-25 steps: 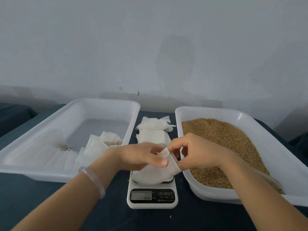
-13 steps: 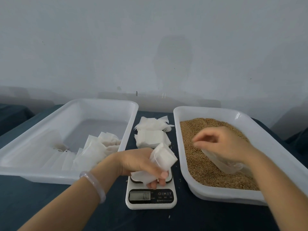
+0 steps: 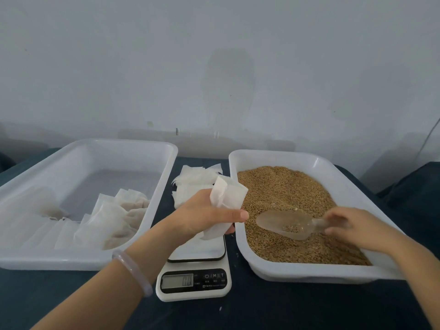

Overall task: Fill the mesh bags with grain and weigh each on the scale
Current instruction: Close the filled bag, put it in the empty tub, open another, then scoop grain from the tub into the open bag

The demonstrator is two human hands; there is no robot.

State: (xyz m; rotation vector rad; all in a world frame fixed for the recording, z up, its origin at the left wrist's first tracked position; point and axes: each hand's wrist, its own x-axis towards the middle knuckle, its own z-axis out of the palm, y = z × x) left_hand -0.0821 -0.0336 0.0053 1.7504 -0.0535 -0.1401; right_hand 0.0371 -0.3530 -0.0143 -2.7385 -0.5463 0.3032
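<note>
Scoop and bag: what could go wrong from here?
1. The bag in the left hand hangs above the scale, beside the tray; missed grain may land there and skew readings.
2. The scoop in the right hand looks about as wide as the bag, so pouring may spill.

Left hand (image 3: pixel 204 219) is up in the middle, fingers and thumb curled round a white bag (image 3: pixel 229 195), thumb lying across the front of it. The forearm comes in from bottom left, with a pale bracelet (image 3: pixel 133 270) on the wrist. Right hand (image 3: pixel 354 228) sits off to the right, knuckles up, gripping the handle of a clear scoop (image 3: pixel 283 223). It's a bit blurry. That forearm comes in from bottom right.
</note>
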